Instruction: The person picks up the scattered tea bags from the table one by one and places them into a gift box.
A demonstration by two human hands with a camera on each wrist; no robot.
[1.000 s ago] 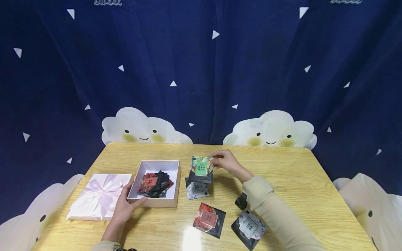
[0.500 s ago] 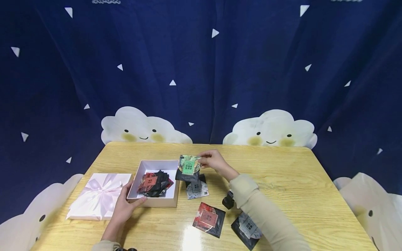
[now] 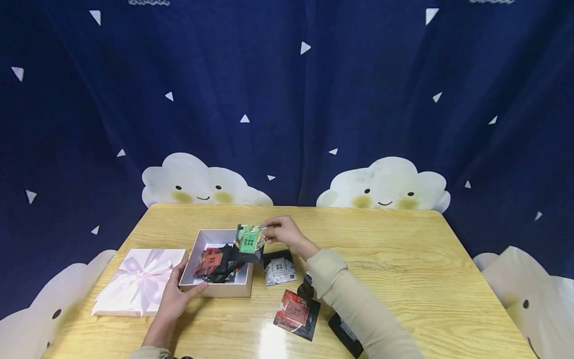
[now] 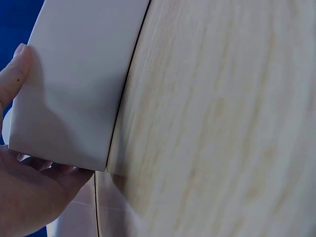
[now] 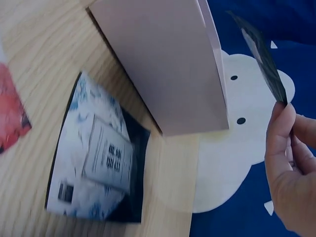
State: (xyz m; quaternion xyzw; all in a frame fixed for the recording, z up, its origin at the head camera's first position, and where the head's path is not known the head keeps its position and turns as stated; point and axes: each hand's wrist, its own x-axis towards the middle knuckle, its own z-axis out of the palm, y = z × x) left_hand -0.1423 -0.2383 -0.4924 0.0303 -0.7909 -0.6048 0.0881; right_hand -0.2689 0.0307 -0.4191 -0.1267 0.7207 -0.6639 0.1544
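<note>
My right hand (image 3: 287,233) pinches a green-labelled black sachet (image 3: 248,243) by its edge, above the right side of an open pale pink box (image 3: 248,289). In the right wrist view the sachet (image 5: 264,59) appears nearly edge-on between thumb and fingers. Inside the box lie several black and red sachets (image 3: 211,262), overlapping. My left hand (image 3: 175,294) grips the box at its near left corner; the left wrist view has the thumb on one face and the fingers (image 4: 54,170) along another. Just right of the box rests a white-and-black sachet (image 3: 280,269).
Left of the box sits its pale lid (image 3: 143,279) with a ribbon bow. A red sachet (image 3: 296,314) lies on the wooden table (image 3: 403,279) near the front. Another black sachet (image 3: 345,335) is partly covered by the right sleeve. A blue curtain hangs behind.
My right hand has carried the green-labelled sachet leftward, from above the white-and-black sachet to over the box. My left hand has stayed on the box.
</note>
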